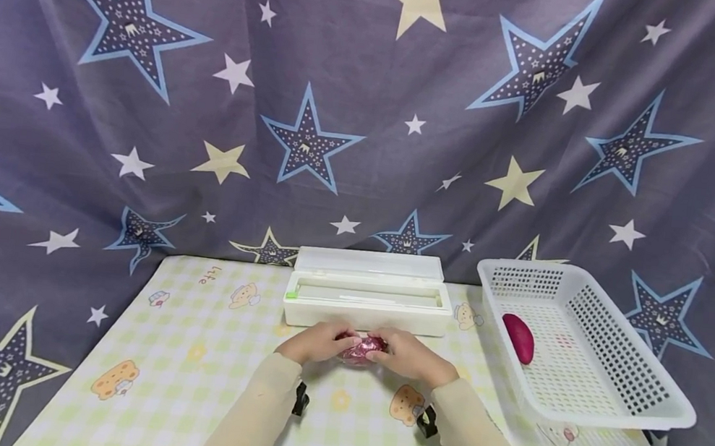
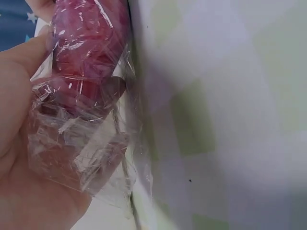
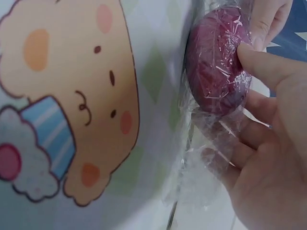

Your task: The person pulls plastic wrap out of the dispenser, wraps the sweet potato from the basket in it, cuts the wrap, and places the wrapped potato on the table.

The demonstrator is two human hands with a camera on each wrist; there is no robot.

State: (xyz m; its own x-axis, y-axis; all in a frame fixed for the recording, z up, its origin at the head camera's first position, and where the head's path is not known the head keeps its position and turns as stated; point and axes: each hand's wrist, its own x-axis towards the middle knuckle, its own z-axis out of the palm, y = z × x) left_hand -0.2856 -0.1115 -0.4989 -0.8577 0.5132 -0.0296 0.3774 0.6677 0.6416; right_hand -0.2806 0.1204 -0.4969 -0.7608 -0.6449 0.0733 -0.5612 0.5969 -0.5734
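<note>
A magenta oval object point(image 1: 362, 353) wrapped in clear cling film is held between both hands over the table, in front of the white box. Its exact kind is hidden by the crinkled film. My left hand point(image 1: 319, 342) grips its left end, thumb on the near side. On the other end, my right hand point(image 1: 412, 357) presses its thumb against the film, fingers curled behind. Loose cling film point(image 2: 81, 148) hangs over the left palm in the left wrist view. More crumpled film trails along the right fingers in the right wrist view.
Behind the hands stands a white cling film dispenser box point(image 1: 365, 318), its translucent lid point(image 1: 370, 263) raised. A white perforated basket point(image 1: 598, 423) on the right holds a smooth magenta oblong object point(image 1: 518, 339). A checked cloth point(image 1: 184, 379) covers the table; a starry curtain hangs behind.
</note>
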